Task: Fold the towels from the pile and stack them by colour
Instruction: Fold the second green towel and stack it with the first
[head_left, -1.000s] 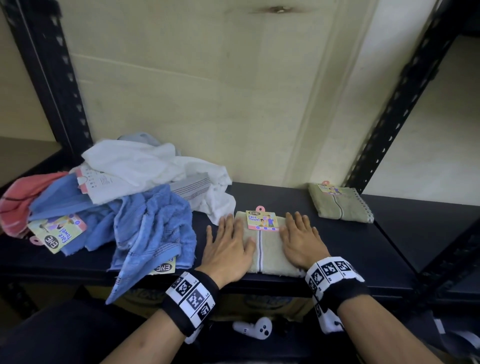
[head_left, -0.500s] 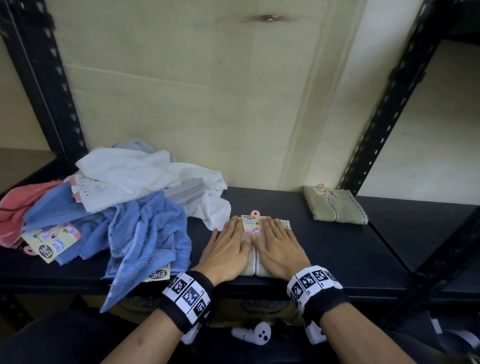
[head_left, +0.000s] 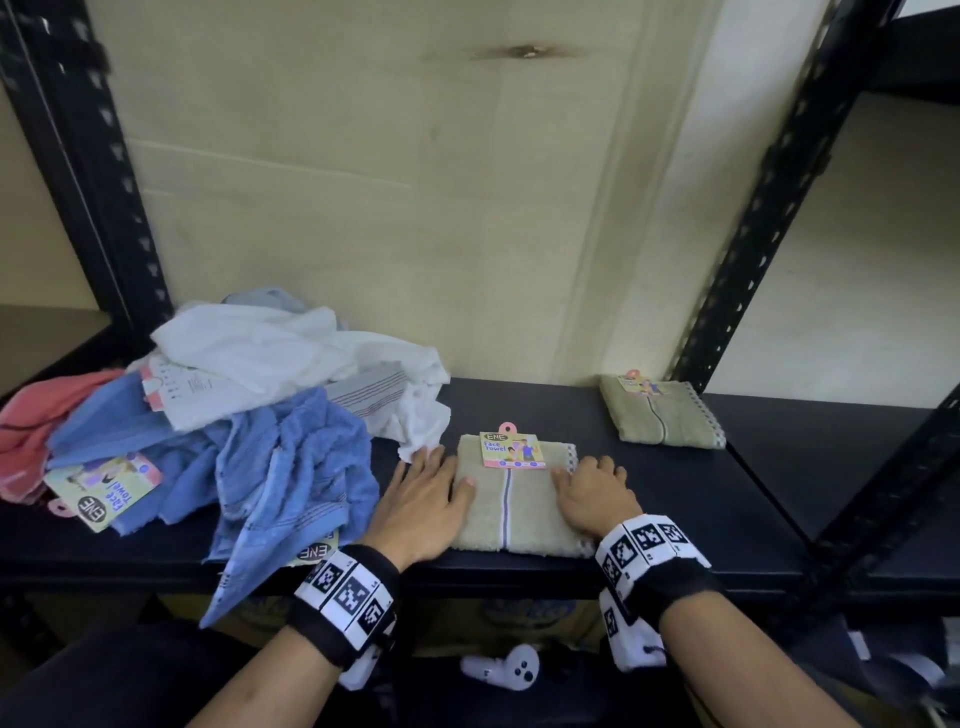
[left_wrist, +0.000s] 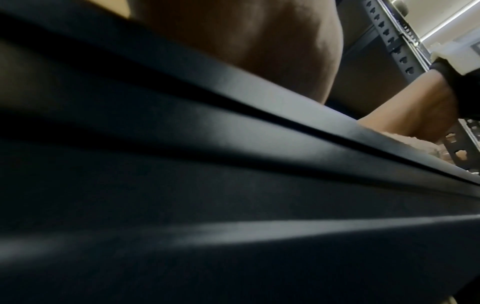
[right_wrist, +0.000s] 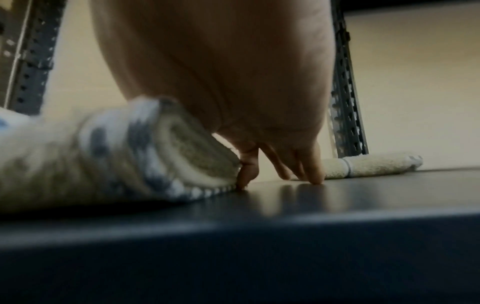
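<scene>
Since half a second ago your hands have slid apart from the middle of the folded olive-green face towel; they now sit at its two side edges, and the paper label at its far edge is fully uncovered.

Your left hand lies flat, fingers straight and relaxed, on the black metal shelf against the towel's left edge, with the thumb resting on the cloth. It holds nothing.

Your right hand is at the towel's right edge. In the right wrist view its fingers are bent downward, tips touching the shelf just beside the folded edge of the towel; the forefinger touches that edge. Whether any finger is hooked under the cloth, you cannot tell. The left wrist view is mostly dark shelf edge.

The towel lies flat near the shelf's front edge, a blue-grey stripe running front to back down its centre.

A second folded olive-green towel lies farther back and to the right, well apart, by the black slotted upright.

To the left sits the unfolded pile: a white towel on top, crumpled blue towels in front with one corner hanging over the shelf edge, and a pink towel at the far left.
</scene>
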